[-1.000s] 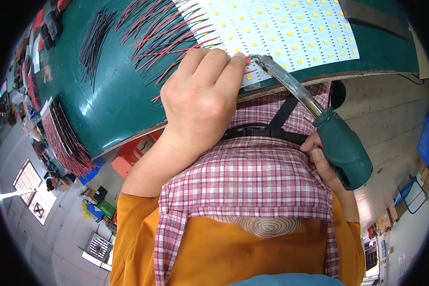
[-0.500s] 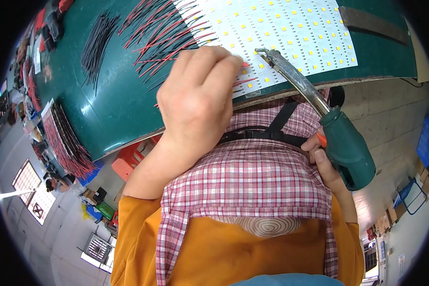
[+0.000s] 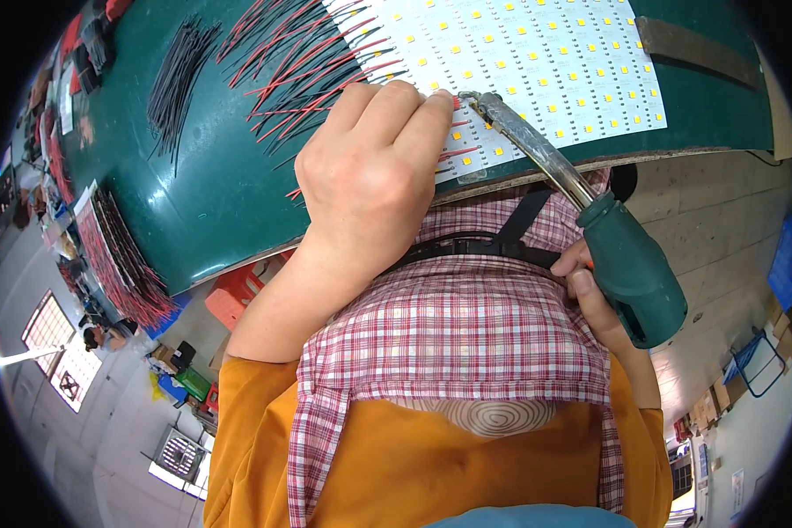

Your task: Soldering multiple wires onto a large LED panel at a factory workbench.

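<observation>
My left hand [image 3: 370, 167] is closed in a pinch over the near left edge of a white LED board [image 3: 581, 110] dotted with yellow chips. A bit of red wire [image 3: 456, 103] shows at its fingertips; the rest is hidden by the hand. My right hand [image 3: 597, 299] grips a soldering iron [image 3: 635, 268] with a green handle, partly hidden behind it. The iron's metal tip is at the red wire end, close to my left fingertips. Red and black wires [image 3: 304, 79] fan out leftward from the board's left edge.
A bundle of black wires [image 3: 180, 84] lies on the green table [image 3: 224, 207]. Further left is a stack of boards with red and black wires [image 3: 123, 255]. A dark flat bar [image 3: 700, 53] rests by the board's right side. A red stool [image 3: 233, 295] stands below the table.
The soldering iron has shifted slightly left, bringing its tip up to my left fingertips. My left hand has moved a little right and up. The board appears slightly further right.
</observation>
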`<state>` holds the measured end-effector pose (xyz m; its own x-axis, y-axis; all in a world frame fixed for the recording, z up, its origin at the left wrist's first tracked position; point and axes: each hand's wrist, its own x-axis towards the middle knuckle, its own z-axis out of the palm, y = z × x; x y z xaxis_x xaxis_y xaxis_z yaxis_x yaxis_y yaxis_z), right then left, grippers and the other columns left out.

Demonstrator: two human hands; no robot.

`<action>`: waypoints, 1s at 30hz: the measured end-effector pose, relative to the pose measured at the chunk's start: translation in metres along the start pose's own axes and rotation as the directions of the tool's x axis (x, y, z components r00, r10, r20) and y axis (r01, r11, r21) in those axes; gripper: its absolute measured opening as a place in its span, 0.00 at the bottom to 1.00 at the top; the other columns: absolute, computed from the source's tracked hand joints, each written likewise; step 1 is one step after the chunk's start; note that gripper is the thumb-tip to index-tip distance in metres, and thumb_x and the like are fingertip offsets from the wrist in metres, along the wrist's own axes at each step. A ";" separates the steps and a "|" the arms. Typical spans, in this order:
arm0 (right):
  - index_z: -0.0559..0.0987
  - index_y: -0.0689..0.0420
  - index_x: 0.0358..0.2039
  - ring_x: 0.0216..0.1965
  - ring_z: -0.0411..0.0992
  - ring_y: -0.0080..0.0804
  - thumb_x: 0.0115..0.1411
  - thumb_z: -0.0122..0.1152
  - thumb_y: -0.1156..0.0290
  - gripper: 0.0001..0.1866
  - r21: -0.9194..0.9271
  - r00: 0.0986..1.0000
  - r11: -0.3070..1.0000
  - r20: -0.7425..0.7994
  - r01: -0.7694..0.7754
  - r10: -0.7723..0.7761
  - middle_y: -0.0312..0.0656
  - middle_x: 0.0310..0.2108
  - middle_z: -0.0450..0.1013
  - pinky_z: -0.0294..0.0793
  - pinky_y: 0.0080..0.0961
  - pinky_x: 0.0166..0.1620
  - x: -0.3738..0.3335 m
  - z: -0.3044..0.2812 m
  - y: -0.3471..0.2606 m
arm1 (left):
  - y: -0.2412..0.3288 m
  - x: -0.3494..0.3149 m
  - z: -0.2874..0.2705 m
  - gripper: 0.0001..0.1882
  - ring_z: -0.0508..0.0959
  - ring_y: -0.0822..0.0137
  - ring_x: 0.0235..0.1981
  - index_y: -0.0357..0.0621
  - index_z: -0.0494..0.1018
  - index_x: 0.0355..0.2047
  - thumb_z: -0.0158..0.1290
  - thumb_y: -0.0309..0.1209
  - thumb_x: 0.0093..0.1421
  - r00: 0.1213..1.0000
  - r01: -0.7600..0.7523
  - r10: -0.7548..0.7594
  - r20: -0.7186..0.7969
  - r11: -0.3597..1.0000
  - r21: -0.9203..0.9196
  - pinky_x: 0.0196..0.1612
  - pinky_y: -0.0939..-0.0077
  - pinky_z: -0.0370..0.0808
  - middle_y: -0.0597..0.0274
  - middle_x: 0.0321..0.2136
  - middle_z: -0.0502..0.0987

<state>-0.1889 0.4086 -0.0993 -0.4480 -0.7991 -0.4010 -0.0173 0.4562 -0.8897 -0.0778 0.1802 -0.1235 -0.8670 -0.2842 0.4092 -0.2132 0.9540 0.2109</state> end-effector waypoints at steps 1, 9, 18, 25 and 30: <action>0.77 0.58 0.29 0.29 0.74 0.28 0.51 0.56 0.79 0.05 -0.001 1.000 1.000 0.000 -0.001 0.001 0.38 0.27 0.77 0.73 0.21 0.34 -0.002 0.001 0.001 | 0.000 0.000 0.000 0.11 0.71 0.68 0.24 0.44 0.75 0.27 0.53 0.24 0.38 1.000 -0.001 0.001 -0.003 1.000 -0.002 0.22 0.77 0.69 0.67 0.21 0.70; 0.75 0.61 0.33 0.33 0.73 0.26 0.55 0.54 0.78 0.05 0.198 0.996 0.976 0.023 -0.087 0.084 0.40 0.30 0.75 0.72 0.22 0.36 -0.005 -0.004 0.004 | 0.002 -0.002 0.001 0.12 0.71 0.68 0.24 0.43 0.75 0.27 0.54 0.25 0.38 1.000 -0.004 0.003 -0.007 1.000 -0.002 0.21 0.78 0.69 0.67 0.21 0.70; 0.76 0.60 0.32 0.31 0.72 0.27 0.56 0.55 0.77 0.04 0.126 0.998 0.990 0.009 -0.061 0.060 0.39 0.28 0.74 0.72 0.22 0.36 0.001 0.002 -0.004 | -0.005 0.004 -0.006 0.11 0.71 0.66 0.25 0.44 0.75 0.27 0.55 0.22 0.39 0.999 0.049 -0.052 -0.016 0.985 -0.164 0.24 0.75 0.70 0.67 0.22 0.70; 0.76 0.60 0.32 0.31 0.73 0.27 0.55 0.55 0.77 0.04 0.085 0.992 0.990 0.072 -0.110 0.104 0.39 0.28 0.75 0.72 0.23 0.36 0.002 -0.002 -0.005 | -0.006 0.003 -0.001 0.09 0.71 0.65 0.25 0.44 0.75 0.25 0.55 0.21 0.40 0.998 0.070 -0.070 -0.006 0.995 -0.072 0.25 0.74 0.70 0.66 0.21 0.70; 0.76 0.60 0.32 0.32 0.73 0.28 0.54 0.56 0.76 0.05 0.097 0.994 0.991 0.073 -0.092 0.085 0.39 0.29 0.75 0.72 0.22 0.36 0.003 -0.001 -0.006 | -0.007 0.003 -0.001 0.10 0.71 0.65 0.25 0.44 0.75 0.25 0.54 0.21 0.38 0.998 0.055 -0.055 -0.007 0.994 -0.091 0.25 0.74 0.70 0.66 0.21 0.69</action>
<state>-0.1915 0.4039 -0.0952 -0.3813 -0.7837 -0.4903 0.1113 0.4876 -0.8659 -0.0781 0.1724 -0.1233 -0.8506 -0.3374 0.4033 -0.2184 0.9244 0.3127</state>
